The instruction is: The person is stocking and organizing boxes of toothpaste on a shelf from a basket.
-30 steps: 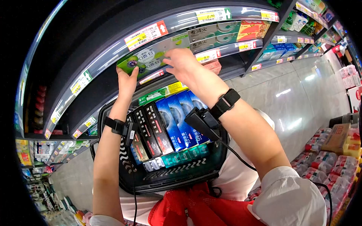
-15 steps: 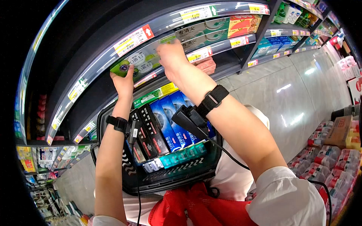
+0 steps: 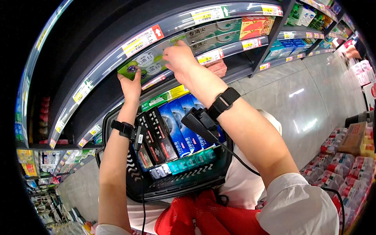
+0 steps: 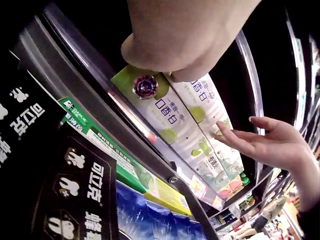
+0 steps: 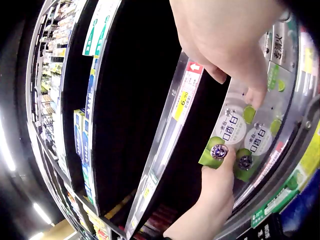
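Barely anything had shifted: the right hand (image 3: 182, 62) had edged a little higher along the two green-and-white boxes (image 3: 145, 59), while the left hand (image 3: 130, 88) stayed at their left end. The boxes lay stacked on the shelf (image 3: 234, 49), beside the grey boxes (image 3: 213, 33). The left hand gripped their end, its thumb (image 5: 228, 157) across the front near the round badges. The right fingers were spread and fairly straight, with at least one fingertip seemingly against the boxes; whether they bore any weight, I could not tell. So the stack was steadied from both sides, though still on the shelf. Below, the basket (image 3: 176, 196) held black boxes (image 3: 160, 133), blue boxes (image 3: 176, 129) and teal boxes (image 3: 196, 160).
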Demonstrator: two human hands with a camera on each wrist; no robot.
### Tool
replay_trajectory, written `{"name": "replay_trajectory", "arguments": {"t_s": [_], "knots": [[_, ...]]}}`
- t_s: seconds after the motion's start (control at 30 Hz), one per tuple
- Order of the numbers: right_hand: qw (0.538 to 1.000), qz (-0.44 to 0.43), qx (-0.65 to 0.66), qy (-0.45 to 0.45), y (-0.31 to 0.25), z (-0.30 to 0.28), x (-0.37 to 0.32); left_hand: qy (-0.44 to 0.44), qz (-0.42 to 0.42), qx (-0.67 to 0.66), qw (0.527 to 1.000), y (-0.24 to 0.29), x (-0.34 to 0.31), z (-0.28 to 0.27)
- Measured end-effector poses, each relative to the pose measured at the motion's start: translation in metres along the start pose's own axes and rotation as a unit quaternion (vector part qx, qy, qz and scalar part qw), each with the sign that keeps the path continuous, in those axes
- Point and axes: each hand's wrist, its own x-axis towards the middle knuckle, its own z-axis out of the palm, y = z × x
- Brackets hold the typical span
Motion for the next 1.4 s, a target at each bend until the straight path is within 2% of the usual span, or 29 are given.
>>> {"name": "replay_trajectory", "arguments": {"t_s": [0.07, 0.1, 0.13, 0.2, 0.23, 0.27, 0.3, 0.33, 0.4, 0.43, 0.47, 0.53, 0.57, 0.6, 0.67, 0.73, 0.8, 0.83, 0.93, 0.97, 1.07, 1.1, 1.13, 1.17, 1.2, 1.27, 1.33, 1.4], "knots": [[0.998, 0.033, 0.0, -0.051, -0.007, -0.006, -0.01, -0.056, 0.03, 0.0, 0.998, -0.012, 0.003, -0.009], [0.995, 0.04, -0.046, -0.076, -0.012, -0.009, -0.015, -0.128, 0.004, -0.007, 0.992, -0.01, 0.004, -0.019], [0.995, 0.041, -0.048, -0.078, -0.015, -0.014, -0.019, -0.125, 0.002, -0.007, 0.992, -0.012, 0.002, -0.03], [0.977, 0.072, -0.146, -0.135, -0.02, -0.023, -0.025, -0.196, 0.019, 0.007, 0.98, -0.013, -0.01, -0.054], [0.969, 0.052, -0.207, -0.127, -0.023, -0.026, -0.03, -0.242, -0.025, -0.01, 0.97, -0.01, -0.02, -0.073], [0.968, 0.052, -0.209, -0.13, -0.024, -0.031, -0.029, -0.238, -0.027, -0.011, 0.971, -0.013, -0.03, -0.09], [0.916, -0.039, -0.379, -0.129, -0.023, -0.039, -0.026, -0.28, -0.028, 0.003, 0.96, -0.018, -0.04, -0.109], [0.827, -0.13, -0.533, -0.126, -0.02, -0.046, -0.024, -0.319, -0.032, 0.016, 0.947, -0.023, -0.051, -0.126], [0.711, -0.194, -0.67, -0.089, -0.014, -0.06, -0.031, -0.334, -0.039, 0.126, 0.933, -0.01, -0.078, -0.155], [0.677, -0.162, -0.715, -0.064, -0.008, -0.064, -0.032, -0.331, -0.034, 0.144, 0.932, -0.012, -0.089, -0.167], [0.636, -0.133, -0.759, -0.043, -0.001, -0.067, -0.033, -0.331, 0.005, 0.187, 0.925, -0.018, -0.098, -0.178], [0.58, -0.193, -0.787, -0.09, 0.013, -0.081, -0.04, -0.364, -0.003, 0.184, 0.913, -0.02, -0.105, -0.194], [0.605, -0.12, -0.775, -0.142, 0.023, -0.101, -0.026, -0.365, -0.017, 0.183, 0.913, -0.017, -0.108, -0.201], [0.624, -0.045, -0.757, -0.189, 0.033, -0.109, -0.013, -0.372, -0.154, 0.151, 0.903, 0.009, -0.11, -0.205], [0.632, 0.032, -0.736, -0.242, 0.02, -0.079, -0.047, -0.381, 0.004, 0.217, 0.899, -0.023, -0.12, -0.22], [0.685, 0.042, -0.709, -0.161, 0.038, -0.098, -0.041, -0.442, -0.012, 0.266, 0.857, -0.019, -0.121, -0.233], [0.705, 0.032, -0.688, -0.168, 0.036, -0.099, -0.046, -0.484, 0.004, 0.324, 0.813, -0.022, -0.124, -0.245], [0.696, 0.023, -0.696, -0.174, 0.044, -0.118, -0.034, -0.486, -0.003, 0.322, 0.813, -0.021, -0.126, -0.249], [0.689, 0.065, -0.701, -0.171, 0.034, -0.102, -0.038, -0.496, -0.022, 0.344, 0.797, -0.015, -0.129, -0.253], [0.692, 0.016, -0.7, -0.174, 0.038, -0.108, -0.033, -0.491, -0.008, 0.35, 0.798, -0.016, -0.131, -0.254], [0.704, 0.038, -0.695, -0.139, 0.044, -0.117, -0.02, -0.502, 0.029, 0.341, 0.794, -0.022, -0.126, -0.254], [0.766, 0.026, -0.629, -0.133, 0.051, -0.125, -0.018, -0.516, -0.038, 0.34, 0.785, -0.018, -0.121, -0.253], [0.769, 0.028, -0.626, -0.125, 0.053, -0.127, -0.02, -0.525, -0.105, 0.339, 0.774, -0.016, -0.116, -0.253], [0.771, 0.015, -0.625, -0.118, 0.054, -0.124, -0.023, -0.531, -0.121, 0.341, 0.766, -0.016, -0.113, -0.254], [0.772, 0.003, -0.625, -0.112, 0.055, -0.122, -0.025, -0.533, -0.119, 0.343, 0.764, -0.02, -0.111, -0.256], [0.779, 0.002, -0.617, -0.116, 0.056, -0.121, -0.026, -0.522, -0.059, 0.319, 0.789, -0.028, -0.11, -0.262], [0.735, 0.051, -0.67, -0.088, 0.053, -0.115, -0.028, -0.533, -0.057, 0.309, 0.786, -0.031, -0.106, -0.266], [0.736, 0.034, -0.673, -0.07, 0.055, -0.106, -0.036, -0.543, -0.037, 0.287, 0.789, -0.036, -0.103, -0.271]]}}
